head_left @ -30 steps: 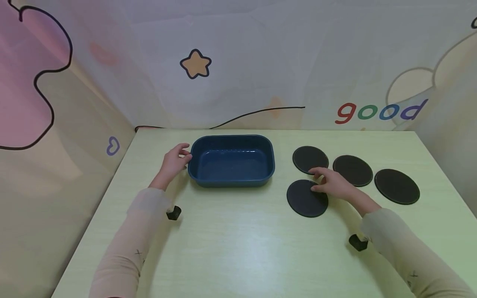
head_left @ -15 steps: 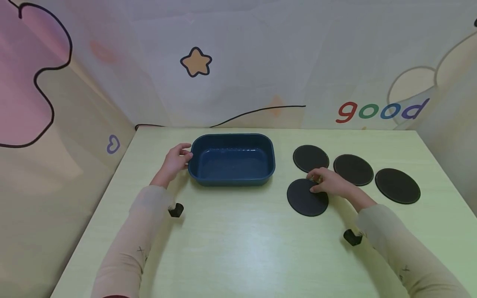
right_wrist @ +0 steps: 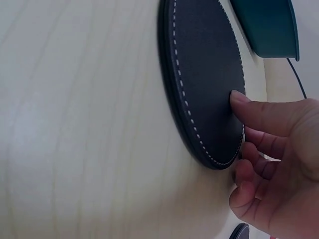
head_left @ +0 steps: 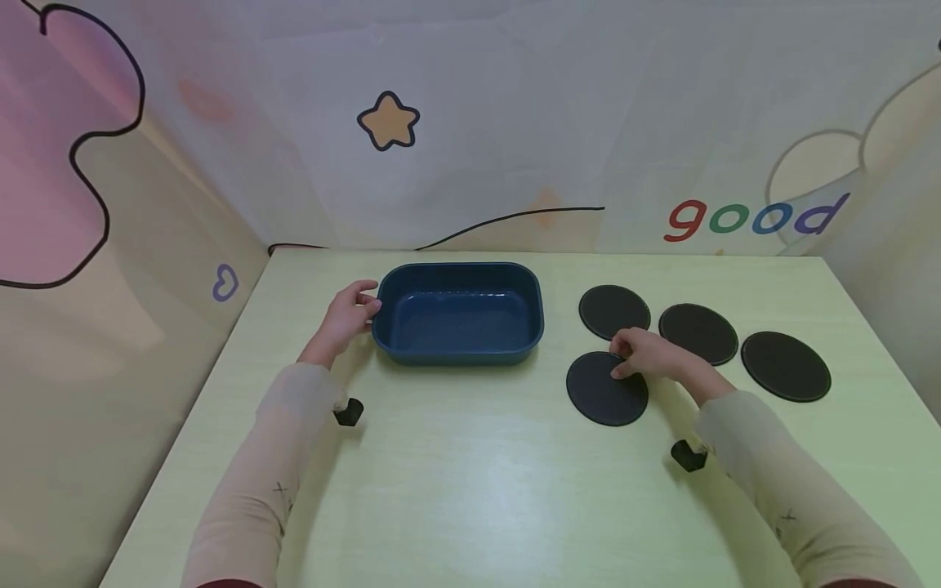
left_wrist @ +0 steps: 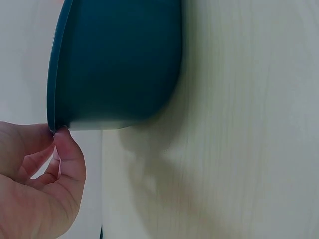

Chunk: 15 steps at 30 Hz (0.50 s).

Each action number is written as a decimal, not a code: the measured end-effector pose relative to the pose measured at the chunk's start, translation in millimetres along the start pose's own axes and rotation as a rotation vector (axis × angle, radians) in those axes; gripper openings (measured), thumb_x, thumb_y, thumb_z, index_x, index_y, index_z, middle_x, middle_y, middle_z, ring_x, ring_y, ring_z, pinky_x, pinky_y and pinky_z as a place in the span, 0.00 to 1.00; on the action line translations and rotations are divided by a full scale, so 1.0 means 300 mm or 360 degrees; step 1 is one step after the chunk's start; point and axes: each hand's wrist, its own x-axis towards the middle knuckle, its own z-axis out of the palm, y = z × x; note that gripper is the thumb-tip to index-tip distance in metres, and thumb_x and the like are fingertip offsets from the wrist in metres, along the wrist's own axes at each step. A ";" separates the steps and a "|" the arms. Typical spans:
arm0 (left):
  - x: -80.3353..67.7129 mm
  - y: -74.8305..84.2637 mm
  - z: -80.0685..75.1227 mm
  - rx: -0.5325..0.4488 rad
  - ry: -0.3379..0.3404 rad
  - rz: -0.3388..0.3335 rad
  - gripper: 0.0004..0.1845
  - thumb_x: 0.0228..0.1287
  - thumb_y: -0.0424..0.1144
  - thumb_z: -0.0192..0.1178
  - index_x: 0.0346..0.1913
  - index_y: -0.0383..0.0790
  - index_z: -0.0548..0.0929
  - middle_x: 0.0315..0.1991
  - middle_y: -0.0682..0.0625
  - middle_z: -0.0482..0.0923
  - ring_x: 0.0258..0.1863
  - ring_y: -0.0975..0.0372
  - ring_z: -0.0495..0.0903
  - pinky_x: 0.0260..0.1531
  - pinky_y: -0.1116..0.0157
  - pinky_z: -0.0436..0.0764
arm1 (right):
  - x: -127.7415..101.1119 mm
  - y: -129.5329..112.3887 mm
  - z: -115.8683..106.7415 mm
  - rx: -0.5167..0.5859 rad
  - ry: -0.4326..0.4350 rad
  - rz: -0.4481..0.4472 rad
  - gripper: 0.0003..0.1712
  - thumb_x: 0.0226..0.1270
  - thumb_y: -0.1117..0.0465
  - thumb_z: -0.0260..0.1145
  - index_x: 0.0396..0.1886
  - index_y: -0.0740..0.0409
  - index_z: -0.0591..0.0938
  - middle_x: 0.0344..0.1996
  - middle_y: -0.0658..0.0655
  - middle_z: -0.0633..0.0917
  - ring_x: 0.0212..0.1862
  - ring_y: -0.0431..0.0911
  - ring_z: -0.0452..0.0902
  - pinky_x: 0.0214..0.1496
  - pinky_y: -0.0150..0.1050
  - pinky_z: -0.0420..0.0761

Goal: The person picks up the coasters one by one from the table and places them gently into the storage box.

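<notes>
In the head view, a deep blue rectangular dish (head_left: pixel 456 320) with rounded corners stands on the table. My left hand (head_left: pixel 344 318) pinches its left rim; the left wrist view shows thumb and finger meeting at the edge of the dish (left_wrist: pixel 119 64). My right hand (head_left: pixel 653 358) is at the nearest of several black round coasters (head_left: pixel 604 394). In the right wrist view this coaster (right_wrist: pixel 209 59) has white stitching round its edge. The thumb of my right hand (right_wrist: pixel 279 144) presses on its top, with fingers curled at its edge, pinching it close over the tabletop.
Three more black coasters lie flat behind and to the right: one at the back (head_left: pixel 613 307), one in the middle (head_left: pixel 700 335) and one farthest right (head_left: pixel 786 367). A printed fabric backdrop (head_left: pixel 500 122) rises behind the pale table (head_left: pixel 456 474).
My right wrist has shifted slightly left and forward, and the right fingers have drawn in round the coaster's far edge. My left hand keeps its hold on the rim; the dish stays put.
</notes>
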 end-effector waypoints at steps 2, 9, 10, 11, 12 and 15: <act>0.002 0.001 0.000 0.0006 0.0005 -0.0008 0.23 0.66 0.34 0.45 0.64 0.41 0.60 0.47 0.42 0.65 0.35 0.58 0.72 0.40 0.63 0.77 | 0.001 -0.002 -0.003 -0.0004 -0.0014 0.0020 0.18 0.49 0.65 0.67 0.37 0.67 0.70 0.32 0.58 0.70 0.36 0.48 0.64 0.36 0.37 0.65; -0.003 0.004 0.002 0.0034 0.0014 -0.0003 0.22 0.66 0.34 0.45 0.63 0.41 0.60 0.47 0.42 0.65 0.34 0.58 0.72 0.35 0.68 0.77 | -0.004 -0.007 -0.006 0.0005 -0.0039 0.0038 0.18 0.50 0.65 0.67 0.37 0.67 0.69 0.30 0.57 0.69 0.34 0.47 0.64 0.34 0.36 0.65; -0.005 0.006 0.003 0.0039 0.0015 -0.0002 0.22 0.66 0.34 0.45 0.63 0.41 0.60 0.47 0.41 0.66 0.34 0.58 0.72 0.35 0.68 0.77 | -0.008 -0.008 -0.007 0.0010 -0.0038 0.0034 0.18 0.50 0.65 0.67 0.37 0.67 0.69 0.31 0.57 0.69 0.34 0.48 0.64 0.34 0.36 0.65; -0.006 0.007 0.004 0.0040 0.0015 0.0000 0.22 0.66 0.34 0.45 0.63 0.41 0.60 0.47 0.41 0.66 0.33 0.58 0.72 0.34 0.68 0.77 | -0.012 -0.008 -0.008 0.0011 -0.0037 0.0033 0.18 0.50 0.65 0.67 0.37 0.67 0.68 0.31 0.57 0.69 0.35 0.48 0.64 0.34 0.37 0.65; -0.006 0.007 0.004 0.0043 0.0016 -0.0002 0.22 0.66 0.34 0.45 0.63 0.41 0.60 0.48 0.41 0.66 0.34 0.58 0.72 0.34 0.68 0.77 | -0.017 -0.009 -0.009 0.0017 -0.0034 0.0037 0.18 0.51 0.65 0.66 0.37 0.66 0.68 0.31 0.57 0.69 0.35 0.48 0.64 0.34 0.37 0.65; -0.006 0.007 0.004 0.0044 0.0021 -0.0001 0.22 0.66 0.34 0.45 0.63 0.41 0.60 0.48 0.41 0.66 0.34 0.58 0.72 0.33 0.69 0.77 | -0.030 -0.014 -0.014 0.0027 -0.0029 0.0047 0.19 0.52 0.64 0.66 0.38 0.66 0.66 0.31 0.58 0.68 0.35 0.48 0.63 0.34 0.37 0.64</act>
